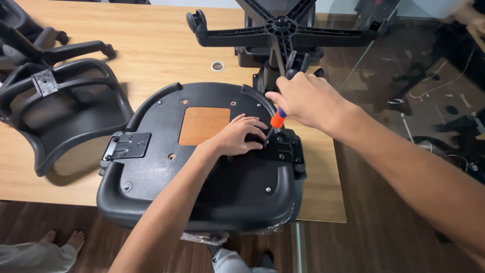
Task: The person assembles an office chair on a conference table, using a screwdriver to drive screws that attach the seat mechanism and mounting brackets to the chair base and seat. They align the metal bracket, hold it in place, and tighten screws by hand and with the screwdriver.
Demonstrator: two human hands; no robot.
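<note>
Upturned black chair seat [202, 182] lies underside-up on wooden table [166, 45], left hand [237, 136] pressing flat on right-side bracket [285, 149] to steady it while right hand [303, 98] grips orange-handled screwdriver [277, 120] tip-down onto bracket, star base [283, 30] behind.

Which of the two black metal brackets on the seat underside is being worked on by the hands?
The right bracket: the left hand rests beside it and the screwdriver tip meets it. The left bracket lies untouched.
</note>
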